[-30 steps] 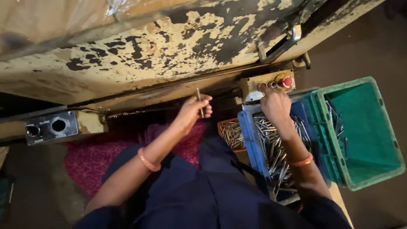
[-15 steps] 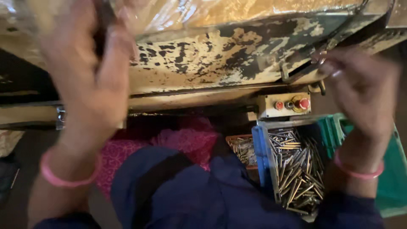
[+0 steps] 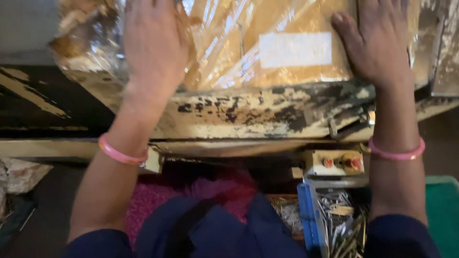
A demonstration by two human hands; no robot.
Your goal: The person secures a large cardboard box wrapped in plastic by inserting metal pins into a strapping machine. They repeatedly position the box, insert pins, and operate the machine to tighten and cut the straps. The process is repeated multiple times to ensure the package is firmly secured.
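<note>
Both hands lay flat and open on a plastic-wrapped brown package that sat on top of a worn machine bed, its cream paint flaked down to dark metal. The left hand pressed palm-down on the crinkled wrap towards the package's left end, fingers spread and gripping nothing. The right hand rested the same way near the right end, thumb angled in towards a pale blank-looking label. Each wrist carried a pink bangle.

From where I stood, the work in hand looked like steadying or shifting that package. To my mind it wanted even pressure from both palms, since the film looked slick and loose, and a one-sided push would likely have skewed the load. Keeping the hands wide apart, as they were, seemed the sound way to hold it square to the bed's front edge.

Below the edge, well clear of the hands, a small control box with red buttons stuck out, and I judged that sleeves and forearms should stay off it. Under that sat a blue tray of metal pins, with a green bin just beside it on the right.
</note>
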